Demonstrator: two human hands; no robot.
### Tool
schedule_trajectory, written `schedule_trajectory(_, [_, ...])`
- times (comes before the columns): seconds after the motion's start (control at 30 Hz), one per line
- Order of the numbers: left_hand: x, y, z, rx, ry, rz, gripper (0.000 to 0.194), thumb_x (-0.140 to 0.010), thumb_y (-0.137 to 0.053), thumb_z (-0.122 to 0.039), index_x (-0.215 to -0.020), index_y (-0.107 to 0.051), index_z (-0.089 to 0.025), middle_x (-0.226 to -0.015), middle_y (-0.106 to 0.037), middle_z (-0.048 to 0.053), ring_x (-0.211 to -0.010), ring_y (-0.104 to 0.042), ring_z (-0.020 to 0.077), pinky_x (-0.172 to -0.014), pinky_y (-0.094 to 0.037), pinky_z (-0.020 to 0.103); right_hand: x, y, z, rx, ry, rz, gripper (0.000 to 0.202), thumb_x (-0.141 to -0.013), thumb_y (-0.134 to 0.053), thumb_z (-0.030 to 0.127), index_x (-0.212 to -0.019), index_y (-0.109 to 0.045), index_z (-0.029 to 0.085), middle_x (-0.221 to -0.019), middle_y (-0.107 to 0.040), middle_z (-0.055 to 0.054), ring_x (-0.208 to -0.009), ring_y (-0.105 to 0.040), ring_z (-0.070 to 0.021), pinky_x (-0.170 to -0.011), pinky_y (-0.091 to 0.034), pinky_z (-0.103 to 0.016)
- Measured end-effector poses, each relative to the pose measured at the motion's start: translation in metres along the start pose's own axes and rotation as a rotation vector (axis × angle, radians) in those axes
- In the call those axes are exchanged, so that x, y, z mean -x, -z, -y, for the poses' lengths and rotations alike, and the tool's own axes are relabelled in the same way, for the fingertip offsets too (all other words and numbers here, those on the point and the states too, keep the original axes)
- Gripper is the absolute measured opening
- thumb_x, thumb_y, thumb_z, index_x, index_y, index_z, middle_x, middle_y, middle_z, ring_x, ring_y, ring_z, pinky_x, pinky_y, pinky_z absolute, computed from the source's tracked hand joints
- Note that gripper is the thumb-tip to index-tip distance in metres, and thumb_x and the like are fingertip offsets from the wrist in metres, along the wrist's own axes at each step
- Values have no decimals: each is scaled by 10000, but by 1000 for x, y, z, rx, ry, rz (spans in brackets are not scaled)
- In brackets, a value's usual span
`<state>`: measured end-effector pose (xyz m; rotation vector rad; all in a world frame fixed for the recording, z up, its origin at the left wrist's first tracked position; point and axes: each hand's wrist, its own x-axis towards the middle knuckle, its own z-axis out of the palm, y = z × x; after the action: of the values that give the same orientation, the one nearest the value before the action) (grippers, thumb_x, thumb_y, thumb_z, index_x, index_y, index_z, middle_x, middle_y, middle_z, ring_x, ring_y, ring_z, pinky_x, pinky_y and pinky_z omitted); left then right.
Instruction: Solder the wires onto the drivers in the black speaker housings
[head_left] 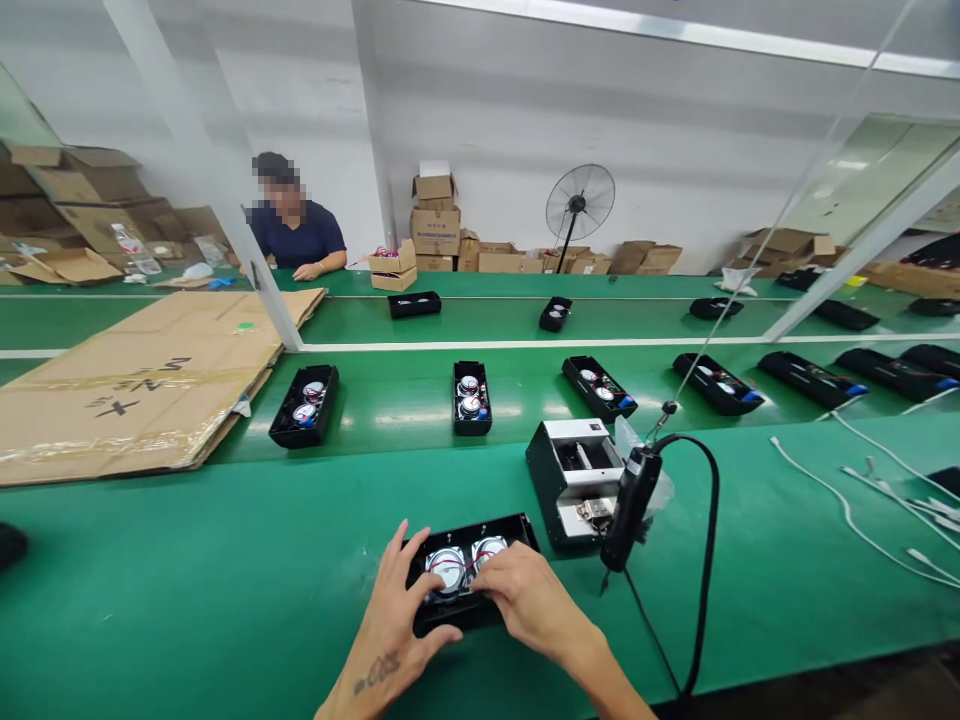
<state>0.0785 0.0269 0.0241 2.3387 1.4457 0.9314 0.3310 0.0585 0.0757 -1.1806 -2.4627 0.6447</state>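
In front of me on the green bench lies a black speaker housing [514, 535] with two round silver speaker drivers [448, 571] in it and thin red and black wires across them. My left hand [397, 605] spans the housing's left end and steadies it, thumb at the near edge, fingers over the far side and one fingertip by the left driver. The fingers of my right hand [525, 595] are pinched together inside the housing, between the drivers. What they hold is hidden.
An electric screwdriver [631, 510] hangs on a cord, right of the housing, before a screw feeder [576, 480]. White cables [855, 510] lie at right. Beyond, several housings [471, 398] sit on the green conveyor [397, 400]. Flattened cardboard [150, 390] lies left; a co-worker [296, 230] sits opposite.
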Motion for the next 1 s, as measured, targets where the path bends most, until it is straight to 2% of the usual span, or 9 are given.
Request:
schedule_trajectory(0.13, [5,-17,13,-105,-67,45,432,-664,-919,-212,-1054,-739,-260,-1665,-488,129,-1603,-286,522,-1183,-418,779,-11,2,10,96,40,136,383,-912,-577,25,-1081,-840,246,-992,-842,-48,-940,-755,-226,-842,-507,-345])
schedule_trajectory(0.23, [5,-24,17,-126,-88,72,402,-689,-848,-119,-1047,-728,-257,-1619,-545,131,-1596,-327,496,-1190,-418,768,-19,3,15,147,57,211,348,-909,-573,36,-1038,-836,224,-973,-841,-68,-919,-756,-232,-793,-481,-337])
schedule_trajectory(0.33, [4,-21,16,-125,-108,93,370,-725,-807,-79,-1041,-725,-252,-1554,-610,125,-1584,-373,465,-1210,-392,767,-22,4,18,131,75,232,338,-885,-573,36,-1015,-827,218,-982,-844,-74,-889,-755,-231,-773,-459,-331])
schedule_trajectory(0.53, [0,-12,11,-137,-160,108,301,-763,-812,-96,-1012,-760,-257,-1489,-658,104,-1576,-379,473,-1192,-398,798,-17,-1,18,39,69,133,412,-778,-607,47,-1121,-775,203,-994,-831,-79,-889,-742,-258,-850,-468,-357])
schedule_trajectory(0.7, [-3,-14,14,-205,-176,138,428,-756,-850,-136,-1135,-793,-328,-1517,-638,76,-1570,-372,485,-1183,-402,802,-16,-3,14,-7,52,129,352,-772,-649,99,-1088,-769,200,-1005,-827,-73,-900,-736,-257,-913,-468,-373])
schedule_trajectory(0.8, [0,-23,27,-271,-264,125,561,-718,-905,-180,-1231,-772,-362,-1523,-638,67,-1551,-386,495,-1206,-351,816,-17,-3,16,10,67,202,335,-786,-717,177,-1114,-755,229,-1059,-823,-63,-1014,-734,-275,-980,-445,-399])
schedule_trajectory(0.9, [5,-36,47,-349,-366,75,685,-678,-936,-183,-1306,-741,-375,-1540,-626,64,-1571,-337,504,-1227,-258,845,-17,-12,21,131,62,243,256,-860,-670,190,-1109,-732,200,-1086,-819,-94,-1062,-729,-288,-999,-444,-424])
schedule_trajectory(1.0, [8,-44,61,-385,-425,75,662,-701,-939,-220,-1315,-738,-368,-1554,-614,72,-1584,-298,530,-1191,-258,885,-18,-24,27,240,46,272,278,-881,-647,178,-1151,-708,149,-1138,-809,-141,-1065,-739,-305,-1056,-446,-456])
